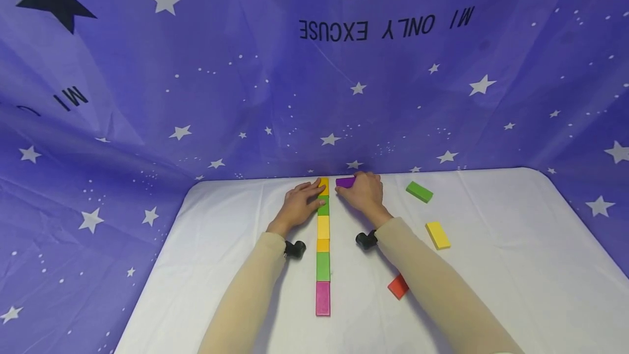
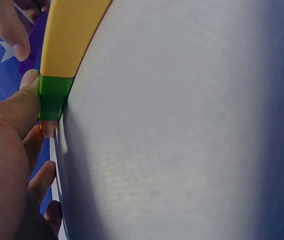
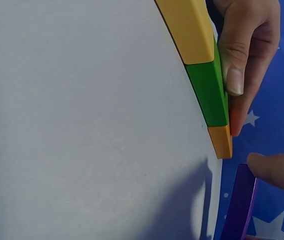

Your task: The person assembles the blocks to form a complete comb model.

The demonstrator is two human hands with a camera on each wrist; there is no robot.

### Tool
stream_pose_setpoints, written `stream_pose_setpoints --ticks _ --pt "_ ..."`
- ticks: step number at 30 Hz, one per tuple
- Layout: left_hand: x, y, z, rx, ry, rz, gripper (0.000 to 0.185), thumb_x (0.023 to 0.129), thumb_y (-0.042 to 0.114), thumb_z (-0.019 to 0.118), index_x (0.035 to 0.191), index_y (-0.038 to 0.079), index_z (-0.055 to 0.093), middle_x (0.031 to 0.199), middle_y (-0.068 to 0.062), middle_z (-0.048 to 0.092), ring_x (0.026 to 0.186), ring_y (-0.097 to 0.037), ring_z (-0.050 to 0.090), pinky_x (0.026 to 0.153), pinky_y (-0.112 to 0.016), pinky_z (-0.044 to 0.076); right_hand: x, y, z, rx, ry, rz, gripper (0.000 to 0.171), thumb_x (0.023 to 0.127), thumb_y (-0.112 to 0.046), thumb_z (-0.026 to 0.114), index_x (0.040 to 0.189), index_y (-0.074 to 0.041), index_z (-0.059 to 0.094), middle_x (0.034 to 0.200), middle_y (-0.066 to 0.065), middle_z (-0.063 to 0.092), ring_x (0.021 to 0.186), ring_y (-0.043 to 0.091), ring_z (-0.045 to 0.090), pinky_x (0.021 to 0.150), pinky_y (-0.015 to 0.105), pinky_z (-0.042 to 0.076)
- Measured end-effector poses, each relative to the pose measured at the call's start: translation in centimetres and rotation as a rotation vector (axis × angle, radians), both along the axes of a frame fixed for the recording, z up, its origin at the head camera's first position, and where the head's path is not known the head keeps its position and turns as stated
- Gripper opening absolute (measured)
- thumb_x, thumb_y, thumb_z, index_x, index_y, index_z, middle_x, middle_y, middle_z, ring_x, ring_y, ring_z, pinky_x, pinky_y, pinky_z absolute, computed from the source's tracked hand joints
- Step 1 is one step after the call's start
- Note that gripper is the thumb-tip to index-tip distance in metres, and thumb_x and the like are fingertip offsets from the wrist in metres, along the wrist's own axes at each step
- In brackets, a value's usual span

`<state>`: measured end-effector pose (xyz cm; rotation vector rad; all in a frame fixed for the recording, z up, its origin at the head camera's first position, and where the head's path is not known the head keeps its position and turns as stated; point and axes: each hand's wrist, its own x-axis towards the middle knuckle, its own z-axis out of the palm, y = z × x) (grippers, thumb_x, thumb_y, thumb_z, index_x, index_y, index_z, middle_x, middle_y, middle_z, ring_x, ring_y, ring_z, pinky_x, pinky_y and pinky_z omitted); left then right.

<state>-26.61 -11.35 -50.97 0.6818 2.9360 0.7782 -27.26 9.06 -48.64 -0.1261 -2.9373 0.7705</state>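
A straight row of coloured blocks [image 1: 322, 245] runs away from me on the white table [image 1: 491, 266], from a pink block at the near end to an orange block [image 1: 323, 183] at the far end. My left hand [image 1: 310, 193] lies against the far end of the row, its straight fingers [image 3: 247, 55] along the green block [image 3: 207, 92] and orange block [image 3: 221, 141], and its thumb [image 2: 19, 102] against the green block [image 2: 54, 97]. My right hand [image 1: 346, 189] pinches a purple block [image 1: 345, 182] just right of the row's far end. The purple block [image 3: 239, 202] stands apart from the orange one.
Loose blocks lie right of the row: a green one [image 1: 419, 192], a yellow one [image 1: 438, 235] and a red one [image 1: 398, 286], partly under my right forearm. A blue star-printed cloth [image 1: 196, 97] hangs right behind the table's far edge.
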Motion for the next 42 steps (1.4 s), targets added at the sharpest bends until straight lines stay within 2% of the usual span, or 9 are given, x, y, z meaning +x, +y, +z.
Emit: stream_pose_setpoints --ticks 7,13,20,27,34,42 --pt "0.2 0.0 0.3 0.019 -0.001 -0.001 0.047 0.092 0.040 0.054 0.135 0.022 0.049 0.147 0.007 0.034 0.135 -0.021 0.027 0.106 -0.047 0.017 -0.6 -0.7 0.0 0.002 0.003 -0.001 0.073 0.069 -0.055 0.072 0.111 0.003 0.062 0.107 0.022 0.061 0.101 0.038 0.047 0.088 0.048 0.038" --pt "0.2 0.0 0.3 0.024 0.005 -0.003 0.047 0.092 0.040 0.054 0.135 0.021 0.049 0.147 0.005 0.035 0.135 -0.022 0.028 0.106 -0.047 0.018 -1.0 -1.3 -0.3 0.018 -0.015 0.005 0.071 0.070 -0.055 0.071 0.110 0.003 0.063 0.107 0.021 0.061 0.102 0.038 0.048 0.088 0.049 0.038" --pt "0.2 0.0 0.3 0.030 0.013 -0.014 0.047 0.092 0.038 0.055 0.135 0.020 0.049 0.147 0.004 0.035 0.135 -0.023 0.029 0.105 -0.048 0.017 -1.4 -1.9 -0.7 0.028 -0.010 -0.005 0.068 0.070 -0.057 0.071 0.101 0.003 0.065 0.103 0.021 0.060 0.099 0.036 0.048 0.087 0.049 0.038" --pt "0.2 0.0 0.3 0.037 0.005 -0.009 0.046 0.092 0.036 0.056 0.135 0.020 0.049 0.147 0.003 0.035 0.135 -0.024 0.028 0.106 -0.048 0.017 -1.4 -2.2 -1.2 0.043 -0.023 -0.024 0.073 0.073 -0.058 0.068 0.111 0.003 0.060 0.109 0.023 0.056 0.104 0.037 0.046 0.090 0.050 0.037" --pt "0.1 0.0 0.3 0.025 0.002 -0.001 0.046 0.093 0.036 0.055 0.135 0.020 0.049 0.147 0.004 0.034 0.135 -0.024 0.028 0.106 -0.047 0.017 -1.1 -1.6 -1.5 0.003 0.003 -0.009 0.065 0.077 -0.049 0.069 0.120 -0.001 0.058 0.114 0.021 0.058 0.106 0.037 0.047 0.089 0.049 0.038" --pt "0.1 0.1 0.2 0.037 0.003 -0.004 0.046 0.092 0.035 0.057 0.135 0.019 0.050 0.147 0.005 0.035 0.135 -0.023 0.028 0.105 -0.048 0.017 -1.2 -1.2 -1.6 -0.034 0.052 -0.014 0.055 0.079 -0.043 0.069 0.116 -0.002 0.062 0.109 0.018 0.061 0.104 0.036 0.050 0.088 0.048 0.039"
